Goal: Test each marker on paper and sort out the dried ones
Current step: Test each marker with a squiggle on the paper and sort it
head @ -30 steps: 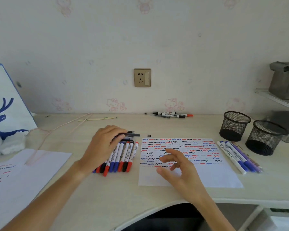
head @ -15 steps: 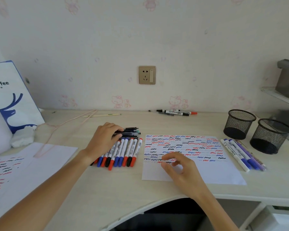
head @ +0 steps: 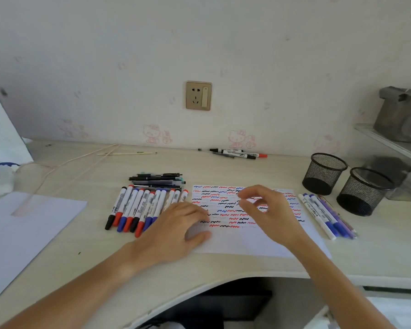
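Left hand [head: 176, 230] flat, fingers relaxed, resting on test paper [head: 259, 243] left edge. Right hand [head: 268, 210] hovers above paper, fingers loosely curled, holding nothing. Marker row [head: 138, 207] on bench [head: 93, 252] at 9 o'clock of paper.

Gold wall socket [head: 198, 95], two black mesh cups [head: 324, 173], pink cable [head: 64, 165], blue-printed bag [head: 0, 138]

Two mesh pen cups [head: 324, 173] [head: 364, 191], two paper sheets [head: 259, 241] [head: 22, 231], two hands [head: 176, 230] [head: 268, 210], one wall socket [head: 198, 95]; marker row [head: 142, 207] count unclear, partly hidden.
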